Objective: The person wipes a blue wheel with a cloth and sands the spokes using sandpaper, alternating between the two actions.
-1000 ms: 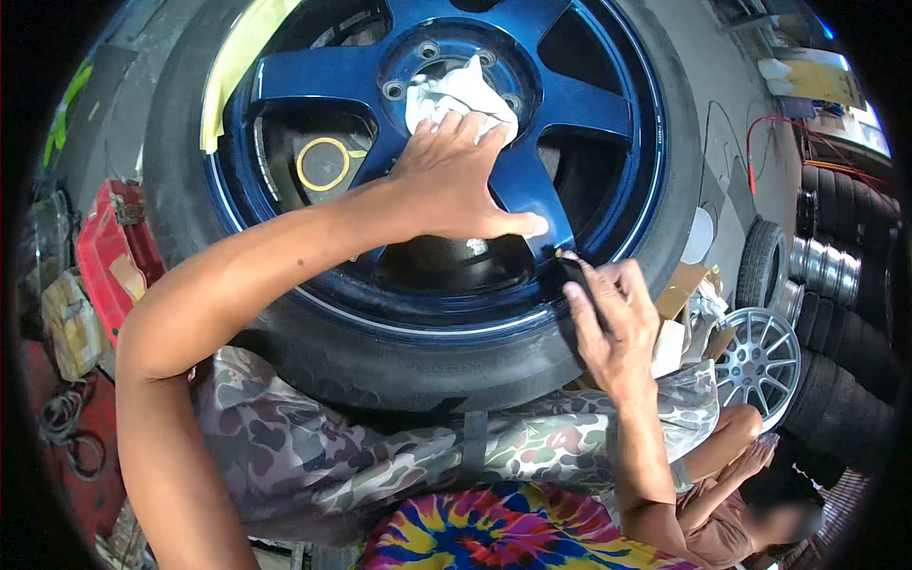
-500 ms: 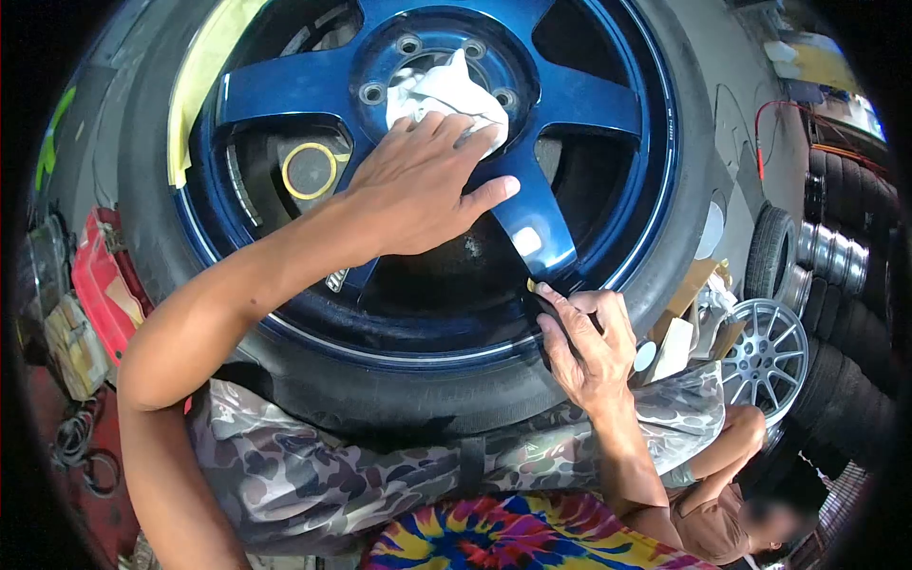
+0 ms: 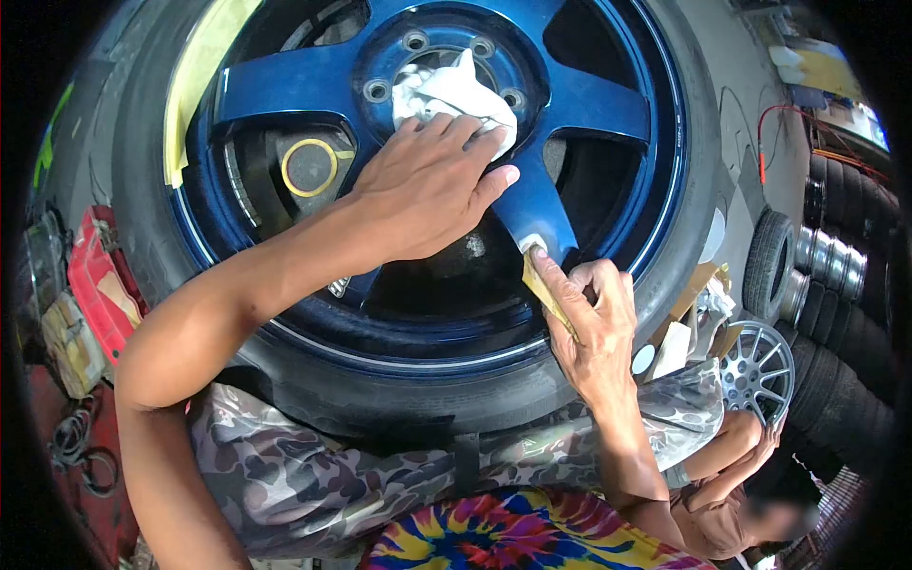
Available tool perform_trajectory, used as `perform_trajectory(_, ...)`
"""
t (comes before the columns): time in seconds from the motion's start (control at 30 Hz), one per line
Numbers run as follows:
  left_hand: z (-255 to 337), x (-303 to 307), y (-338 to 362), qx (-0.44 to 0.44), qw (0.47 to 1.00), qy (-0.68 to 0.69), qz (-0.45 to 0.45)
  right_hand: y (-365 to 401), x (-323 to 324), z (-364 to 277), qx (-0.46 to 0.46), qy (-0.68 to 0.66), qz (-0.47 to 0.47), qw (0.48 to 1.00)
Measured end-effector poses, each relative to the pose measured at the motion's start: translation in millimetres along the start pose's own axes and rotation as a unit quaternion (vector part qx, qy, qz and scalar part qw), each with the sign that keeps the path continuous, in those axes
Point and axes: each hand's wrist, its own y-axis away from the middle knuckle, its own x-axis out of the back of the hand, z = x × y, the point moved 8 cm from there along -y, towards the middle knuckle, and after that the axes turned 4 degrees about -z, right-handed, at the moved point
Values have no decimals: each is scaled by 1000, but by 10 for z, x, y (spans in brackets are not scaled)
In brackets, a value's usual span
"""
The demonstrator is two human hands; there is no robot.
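A blue spoked wheel (image 3: 285,90) with its black tyre (image 3: 456,401) lies before me. At its hub is a crumpled white cloth (image 3: 454,90), with my left hand (image 3: 432,180) over it. The fingers there curl onto the cloth, and the thumb sticks out above a spoke. My right hand (image 3: 594,309) pinches a folded piece of yellowish sandpaper (image 3: 546,290) along the forefinger. The fingertip and the sandpaper's upper end touch the lower right spoke (image 3: 540,214), where a pale, dull patch shows. Part of the sandpaper is hidden under the fingers.
Yellow masking paper (image 3: 195,76) covers the rim's upper left. A roll of masking tape (image 3: 310,168) shows between spokes. At left is a red case (image 3: 100,275). A silver wheel (image 3: 757,370), stacked tyres (image 3: 841,351) and a seated person (image 3: 717,513) are at right.
My right hand has turned and shifted up slightly onto the spoke's end, and the sandpaper now shows more fully. The left hand stays at the cloth. The seated person's arm has moved up.
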Motion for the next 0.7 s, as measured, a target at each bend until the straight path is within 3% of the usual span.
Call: perform_trajectory(0.7,7,-18,16,-33,999,-28,30,-41,52,-18,0,90,-10,996)
